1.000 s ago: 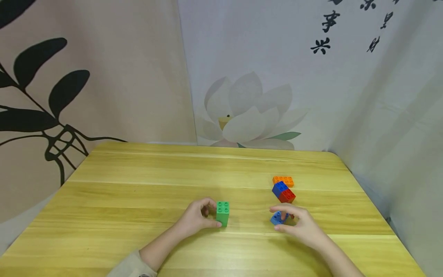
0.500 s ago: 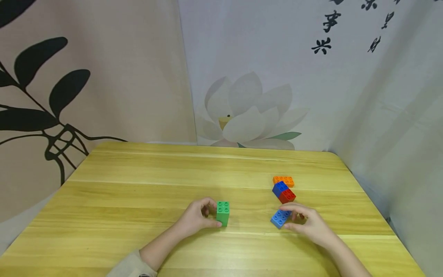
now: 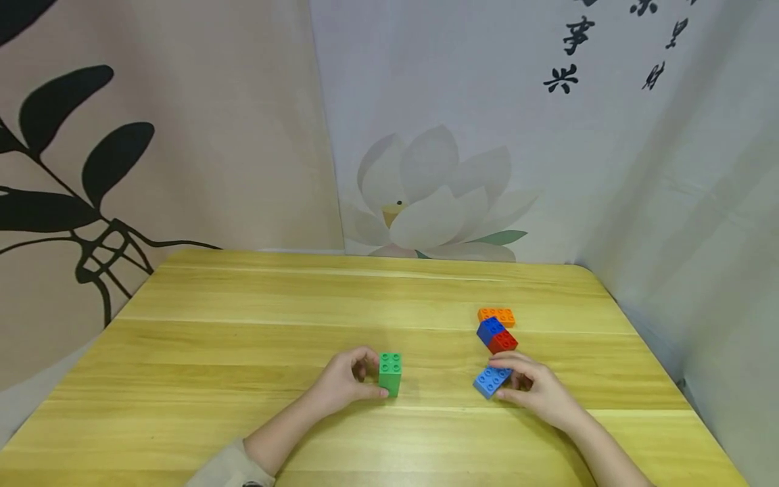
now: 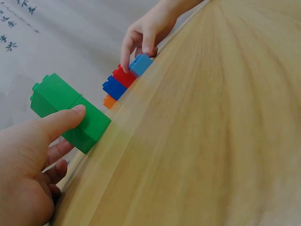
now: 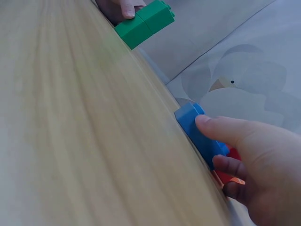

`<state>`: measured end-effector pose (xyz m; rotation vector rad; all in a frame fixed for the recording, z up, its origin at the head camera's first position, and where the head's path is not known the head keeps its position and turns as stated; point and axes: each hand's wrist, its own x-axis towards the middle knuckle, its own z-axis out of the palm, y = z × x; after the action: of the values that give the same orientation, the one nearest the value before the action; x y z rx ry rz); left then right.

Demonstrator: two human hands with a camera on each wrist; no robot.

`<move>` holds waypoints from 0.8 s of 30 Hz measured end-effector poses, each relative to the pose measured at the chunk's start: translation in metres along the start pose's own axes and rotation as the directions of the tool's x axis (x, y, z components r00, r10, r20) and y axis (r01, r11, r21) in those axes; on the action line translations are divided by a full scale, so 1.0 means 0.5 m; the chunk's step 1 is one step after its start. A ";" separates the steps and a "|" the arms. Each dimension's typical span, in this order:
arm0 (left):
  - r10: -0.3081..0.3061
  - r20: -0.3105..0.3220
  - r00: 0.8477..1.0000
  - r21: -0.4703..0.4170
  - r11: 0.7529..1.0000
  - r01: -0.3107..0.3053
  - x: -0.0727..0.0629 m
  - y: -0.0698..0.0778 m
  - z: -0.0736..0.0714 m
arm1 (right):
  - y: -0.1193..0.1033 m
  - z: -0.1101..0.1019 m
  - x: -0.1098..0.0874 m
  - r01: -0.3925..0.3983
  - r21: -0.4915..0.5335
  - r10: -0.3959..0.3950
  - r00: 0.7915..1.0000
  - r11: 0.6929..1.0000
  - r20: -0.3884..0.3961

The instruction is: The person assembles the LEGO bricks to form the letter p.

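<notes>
Two green toy bricks, joined one on the other, form an upright stack (image 3: pixel 390 375) on the wooden table. My left hand (image 3: pixel 343 382) pinches this stack, its thumb low on the near side, as the left wrist view shows. Right of it lies a light blue toy brick (image 3: pixel 490 382) with its studs up, set at an angle. My right hand (image 3: pixel 538 392) pinches the right part of that brick between thumb and index finger. In the right wrist view the thumb presses the side of the blue brick (image 5: pixel 196 129), and the other fingers lie curled behind.
Beyond the right hand, a dark blue brick (image 3: pixel 490 330) and a red brick (image 3: pixel 503 342) sit side by side. An orange brick (image 3: pixel 499 316) lies just behind them. The table (image 3: pixel 274 304) ends at a fabric backdrop (image 3: pixel 243 135).
My right hand has shifted right along the light blue brick, uncovering its studs, and its fingers have settled at the brick's sides. The left hand and green stack have stayed put.
</notes>
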<state>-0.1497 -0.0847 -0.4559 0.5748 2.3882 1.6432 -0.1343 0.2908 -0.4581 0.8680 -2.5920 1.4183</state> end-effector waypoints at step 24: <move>0.008 0.015 1.000 -0.020 1.000 -0.008 0.000 -0.002 -0.003 | 0.000 0.009 0.006 -0.019 -0.110 0.021 1.000 0.994 0.011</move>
<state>-0.1505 -0.0863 -0.4561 0.5917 2.3591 1.6589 -0.1357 0.2858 -0.4599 0.8405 -2.6658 1.2639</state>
